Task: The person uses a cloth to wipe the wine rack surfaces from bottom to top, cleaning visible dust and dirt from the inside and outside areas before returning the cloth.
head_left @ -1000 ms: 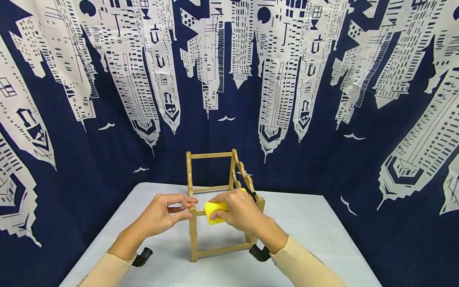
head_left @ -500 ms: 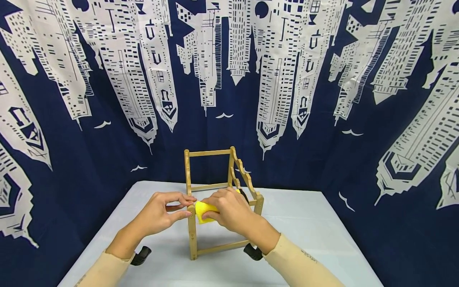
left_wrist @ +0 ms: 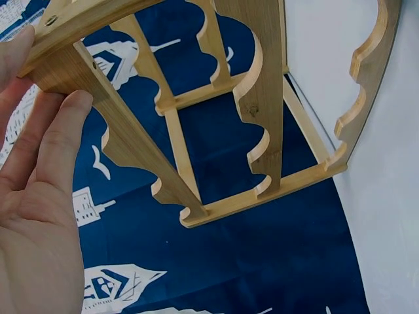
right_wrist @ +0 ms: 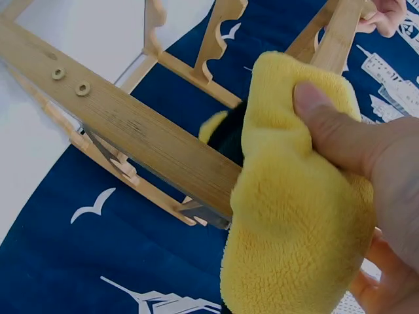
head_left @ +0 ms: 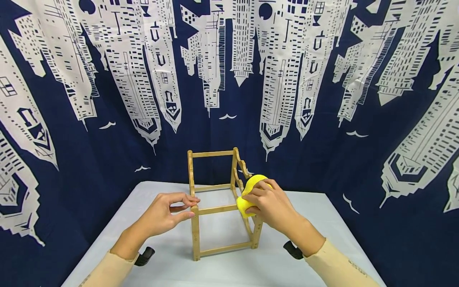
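A light wooden rack with scalloped side rails stands on the table. My left hand pinches its near left top corner between thumb and fingers; the left wrist view shows these fingers against the wood. My right hand grips a fluffy yellow cloth at the near right top corner. In the right wrist view the cloth is folded over the end of the top bar and hides that corner. A dark patch shows behind it. My thumb presses on the cloth's near face.
A white-covered table carries the rack. Behind it hangs a navy curtain with white buildings printed on it. Black wrist straps show below both forearms.
My right hand first slid the cloth left along the front top bar to the left corner, then moved it back to the right corner. My left hand has kept its grip.
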Available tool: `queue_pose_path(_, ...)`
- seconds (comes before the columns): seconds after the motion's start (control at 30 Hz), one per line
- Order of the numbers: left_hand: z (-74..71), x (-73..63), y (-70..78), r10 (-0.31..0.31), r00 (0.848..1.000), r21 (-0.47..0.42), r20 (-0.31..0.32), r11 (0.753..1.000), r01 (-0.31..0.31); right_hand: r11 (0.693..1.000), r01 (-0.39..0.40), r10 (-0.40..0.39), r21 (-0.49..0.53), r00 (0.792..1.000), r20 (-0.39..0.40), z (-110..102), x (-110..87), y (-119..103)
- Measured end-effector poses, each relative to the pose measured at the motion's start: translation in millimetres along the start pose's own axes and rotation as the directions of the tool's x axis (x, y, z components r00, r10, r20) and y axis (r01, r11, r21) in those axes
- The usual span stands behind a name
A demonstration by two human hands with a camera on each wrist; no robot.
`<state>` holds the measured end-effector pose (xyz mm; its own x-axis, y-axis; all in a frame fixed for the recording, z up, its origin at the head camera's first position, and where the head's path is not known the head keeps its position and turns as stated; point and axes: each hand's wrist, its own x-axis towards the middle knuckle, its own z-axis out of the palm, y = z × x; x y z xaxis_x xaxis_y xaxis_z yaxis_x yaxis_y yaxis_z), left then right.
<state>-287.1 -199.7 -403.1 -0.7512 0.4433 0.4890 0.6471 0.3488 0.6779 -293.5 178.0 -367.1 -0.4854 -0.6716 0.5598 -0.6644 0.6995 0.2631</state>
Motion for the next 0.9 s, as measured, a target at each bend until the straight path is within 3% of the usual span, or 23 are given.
queue_pose_path(0.23,1.6,0.0,-0.8,0.01,1.0,0.034,0.003,0.999,-0.011,0.999,0.043,-0.047,-0.025,0.98,-0.192,6,-14.5,2)
queue_pose_path(0.33,4.0,-0.6,-0.6,0.036,0.999,0.051,0.003,0.998,-0.036,0.999,0.014,-0.003,0.034,0.957,-0.289,8,-21.8,5)
queue_pose_path(0.43,5.5,-0.4,0.7,0.057,0.998,0.067,-0.004,0.996,-0.057,0.991,-0.049,0.093,0.127,0.927,-0.364,8,-27.9,9)
queue_pose_path(0.53,5.9,-0.6,1.6,0.069,0.998,0.073,-0.005,0.995,-0.069,0.963,-0.128,0.22,0.239,0.883,-0.414,8,-34.6,13)
queue_pose_path(0.63,6.4,-1.5,1.9,0.067,0.998,0.079,-0.005,0.995,-0.066,0.912,-0.193,0.349,0.361,0.828,-0.439,9,-42.8,18)
queue_pose_path(0.9,7.9,-3.6,1.3,0.062,0.998,0.092,-0.011,0.994,-0.06,0.728,-0.286,0.625,0.623,0.651,-0.431,20,-65.2,31)
